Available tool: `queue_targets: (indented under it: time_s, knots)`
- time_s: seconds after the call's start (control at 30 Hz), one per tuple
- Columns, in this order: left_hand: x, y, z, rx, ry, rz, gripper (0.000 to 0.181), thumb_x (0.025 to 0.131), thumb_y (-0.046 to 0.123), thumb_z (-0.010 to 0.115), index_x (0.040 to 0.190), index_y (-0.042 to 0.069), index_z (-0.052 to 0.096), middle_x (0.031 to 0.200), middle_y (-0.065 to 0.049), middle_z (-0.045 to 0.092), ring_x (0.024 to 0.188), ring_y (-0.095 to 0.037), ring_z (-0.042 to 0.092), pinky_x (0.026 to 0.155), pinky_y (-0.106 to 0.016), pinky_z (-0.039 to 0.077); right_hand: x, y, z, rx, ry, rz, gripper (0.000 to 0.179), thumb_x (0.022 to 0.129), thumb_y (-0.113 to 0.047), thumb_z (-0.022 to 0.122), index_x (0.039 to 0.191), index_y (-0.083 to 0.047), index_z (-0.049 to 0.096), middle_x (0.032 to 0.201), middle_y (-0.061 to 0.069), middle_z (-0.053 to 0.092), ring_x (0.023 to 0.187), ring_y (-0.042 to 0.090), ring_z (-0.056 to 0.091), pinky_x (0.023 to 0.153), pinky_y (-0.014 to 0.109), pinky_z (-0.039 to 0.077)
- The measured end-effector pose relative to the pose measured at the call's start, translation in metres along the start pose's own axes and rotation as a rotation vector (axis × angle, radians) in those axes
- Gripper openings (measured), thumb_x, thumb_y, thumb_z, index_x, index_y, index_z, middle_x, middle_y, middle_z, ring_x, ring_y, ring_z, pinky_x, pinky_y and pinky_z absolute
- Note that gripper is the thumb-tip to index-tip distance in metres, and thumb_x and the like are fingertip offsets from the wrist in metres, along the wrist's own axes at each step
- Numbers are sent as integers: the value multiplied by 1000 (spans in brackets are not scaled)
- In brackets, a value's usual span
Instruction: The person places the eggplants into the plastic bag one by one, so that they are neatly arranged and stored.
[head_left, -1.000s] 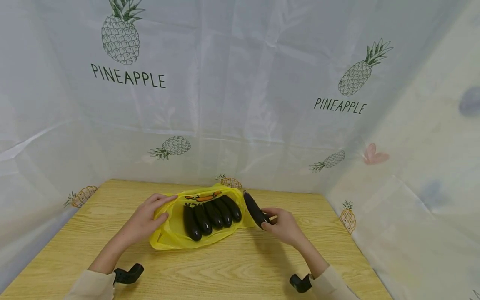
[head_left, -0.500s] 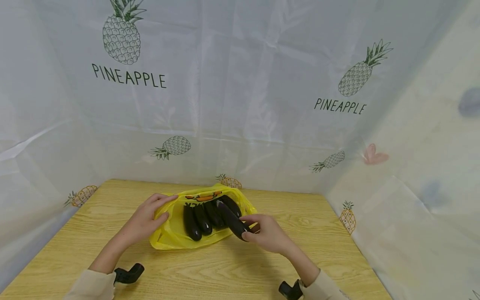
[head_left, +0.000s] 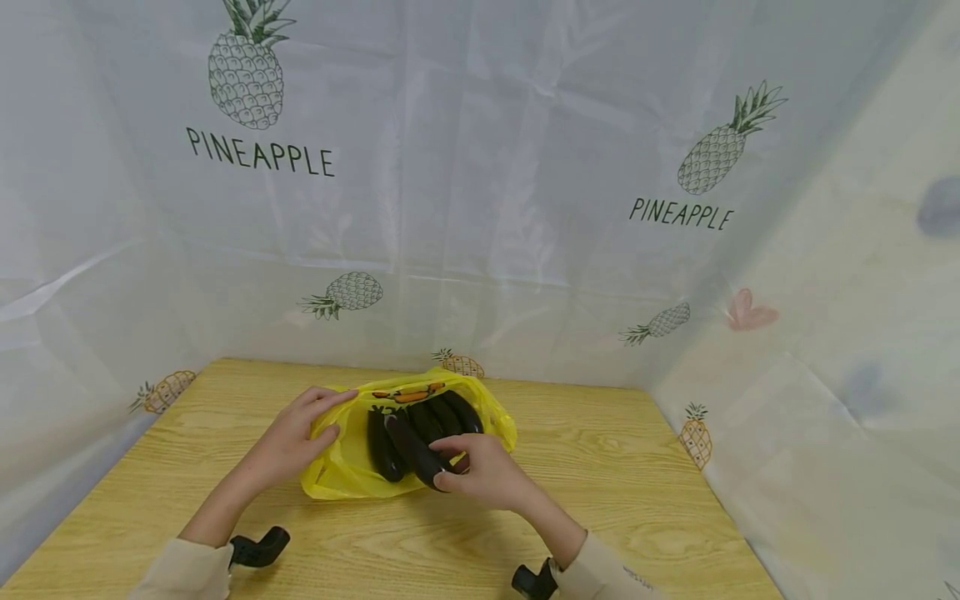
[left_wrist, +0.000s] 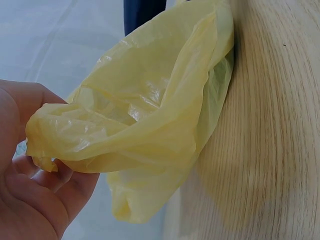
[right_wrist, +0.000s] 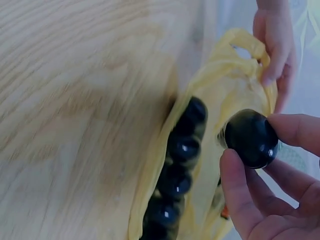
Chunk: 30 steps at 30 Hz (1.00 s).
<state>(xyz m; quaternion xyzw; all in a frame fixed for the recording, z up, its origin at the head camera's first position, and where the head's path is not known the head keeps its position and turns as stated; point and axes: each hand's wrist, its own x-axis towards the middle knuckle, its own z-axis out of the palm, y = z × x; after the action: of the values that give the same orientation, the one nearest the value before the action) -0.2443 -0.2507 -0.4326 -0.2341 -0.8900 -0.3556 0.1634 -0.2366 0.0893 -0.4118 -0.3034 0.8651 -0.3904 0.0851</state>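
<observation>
A yellow plastic bag (head_left: pixel 330 479) lies on its side with its mouth facing me, and a row of dark eggplants (head_left: pixel 461 410) rests inside it. My left hand (head_left: pixel 288 437) pinches the left edge of the bag's mouth between thumb and fingers, as the left wrist view confirms on the crumpled bag edge (left_wrist: pixel 75 135). Between the thumb and fingers of my right hand (head_left: pixel 491 475) is one more eggplant (head_left: pixel 416 454), held by its rounded end above the row. In the right wrist view a gap separates this held eggplant (right_wrist: pixel 250 137) from the row (right_wrist: pixel 175 182).
The bag sits on a wood-grain table (head_left: pixel 585 467). Behind and beside it hangs a pale curtain (head_left: pixel 480 208) printed with pineapples. A black curved piece (head_left: pixel 258 547) is at my left wrist, and another (head_left: pixel 534 581) at my right.
My right hand has carried the eggplant leftward from beside the bag's right edge to over the row inside. The left hand has stayed on the bag.
</observation>
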Motion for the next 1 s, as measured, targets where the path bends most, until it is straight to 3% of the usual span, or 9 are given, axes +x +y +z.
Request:
queue_targets:
  time_s: [0.23,0.6,0.73,1.0]
  knots:
    - [0,4,-2,7,4,2,57,99,-3,69,154,10,58,125,-7,60,87,-13,50,69,-27,42,19,-5,21,-14,29,-37,41,96,-19,78,135,-8,73,117,9,77,82,8,71,72,22,55]
    - [-1,5,-4,18,3,7,57,100,-3,69,154,11,58,128,-6,61,92,-14,52,74,-30,44,39,-5,58,38,92,-11,39,95,-20,79,132,-10,76,114,4,77,76,-1,65,69,20,54]
    - [-1,4,-3,27,3,8,58,99,-4,69,154,11,58,129,-7,61,92,-13,52,74,-30,45,45,-6,67,51,106,-3,39,94,-19,79,132,-9,75,120,5,76,78,-2,65,67,20,54]
    - [-1,2,0,26,-3,20,57,100,-2,69,154,11,58,128,-6,60,89,-11,50,73,-29,44,53,-6,80,-7,124,13,36,95,-23,80,129,-13,77,117,3,71,78,-2,60,75,22,53]
